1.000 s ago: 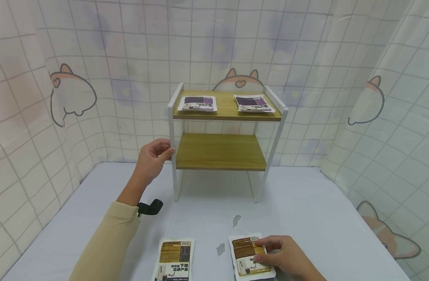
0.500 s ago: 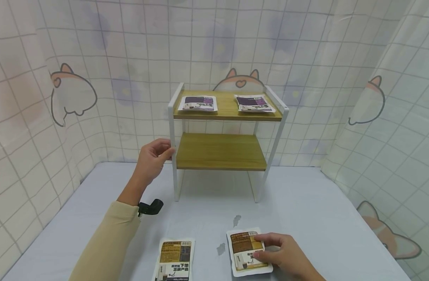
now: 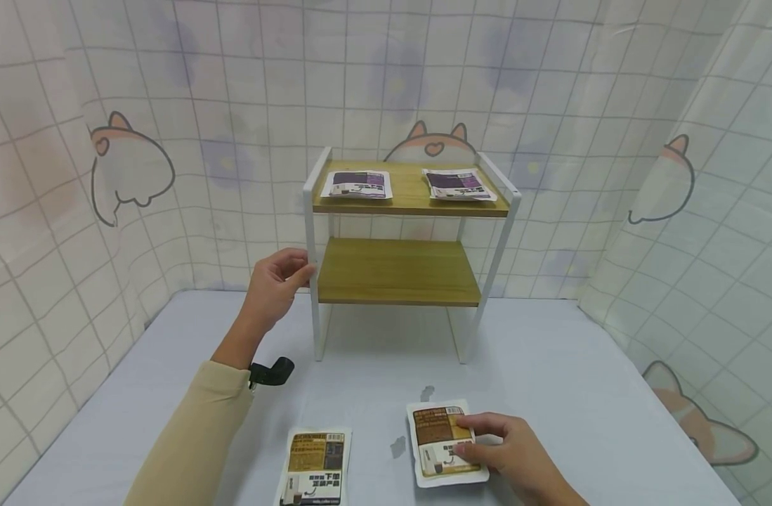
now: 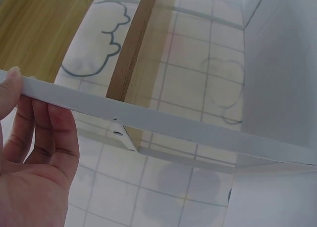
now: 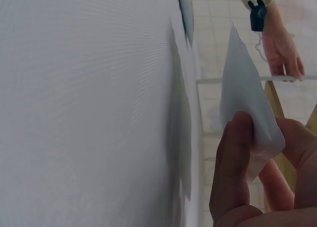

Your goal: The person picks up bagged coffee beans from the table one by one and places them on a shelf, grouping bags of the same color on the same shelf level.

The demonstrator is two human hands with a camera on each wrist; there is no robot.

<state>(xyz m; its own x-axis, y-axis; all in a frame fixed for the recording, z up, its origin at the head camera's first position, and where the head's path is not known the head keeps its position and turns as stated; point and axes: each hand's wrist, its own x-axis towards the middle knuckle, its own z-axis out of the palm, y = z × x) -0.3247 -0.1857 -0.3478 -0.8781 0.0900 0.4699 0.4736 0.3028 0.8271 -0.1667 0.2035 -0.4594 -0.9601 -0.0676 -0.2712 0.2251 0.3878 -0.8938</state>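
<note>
My left hand (image 3: pixel 277 287) pinches the white left upright (image 4: pixel 163 123) of a small two-tier shelf (image 3: pixel 398 274), its thumb on one side and curled fingers on the other. My right hand (image 3: pixel 512 450) grips a flat brown-and-white pouch (image 3: pixel 433 446) by its right edge. From the right wrist, the back of that pouch (image 5: pixel 245 88) looks plain and pale, raised off the tabletop between thumb and fingers. A similar brown-and-white pouch (image 3: pixel 314 467) lies on the table to the left. Purple-and-white packets, one at the left (image 3: pixel 358 185) and one at the right (image 3: pixel 459 185), lie on the top board.
The shelf's lower wooden board (image 3: pixel 398 273) sits between white metal legs. A white cloth covers the table (image 3: pixel 550 379), with grey patches (image 3: pixel 398 447) near the pouches. Behind and at both sides hangs a checked curtain (image 3: pixel 234 105) printed with cartoon animals.
My right hand has moved the brown-and-white pouch a short way forward, toward the shelf, and lifted it off the table. My left hand stays on the shelf upright.
</note>
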